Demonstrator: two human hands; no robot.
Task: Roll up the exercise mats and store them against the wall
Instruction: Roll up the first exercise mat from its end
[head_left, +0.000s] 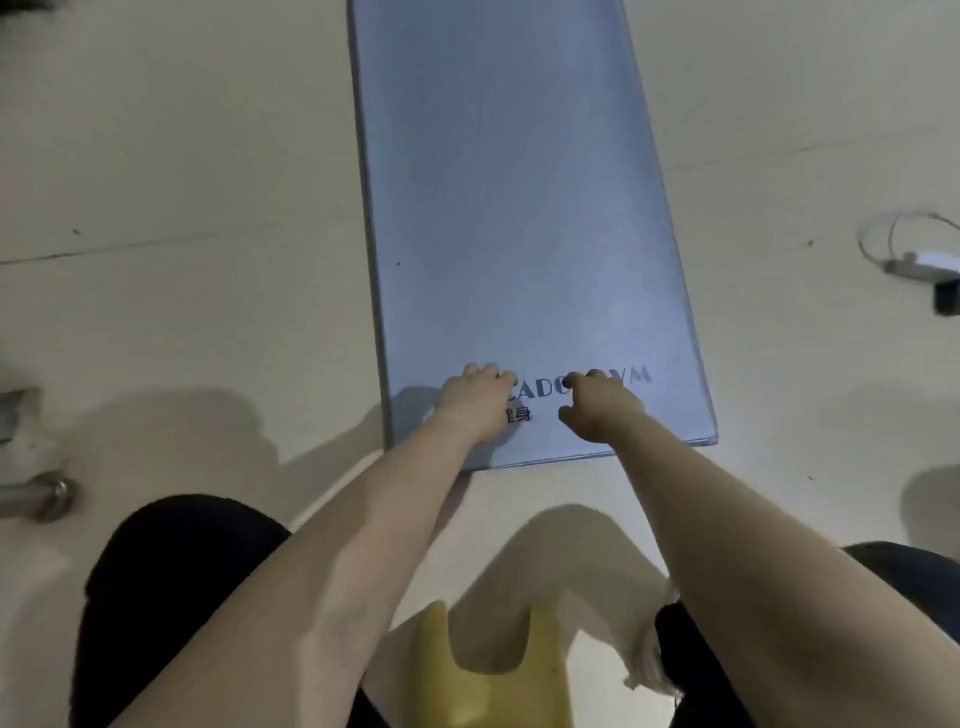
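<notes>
The mat (514, 208) lies flat and unrolled on the floor (182, 182), running away from the person. Both hands rest on its near end, over the printed lettering. Left hand (475, 402): fingers curled, gripping nothing. Right hand (602, 408): fingers bent, thumb apart, gripping nothing.

Lies flat on the floor (208, 156), the mat (509, 208), running toward 12 o'clock, with both hands (475, 402) on its near end, cable (904, 249) at 3 o'clock.
</notes>
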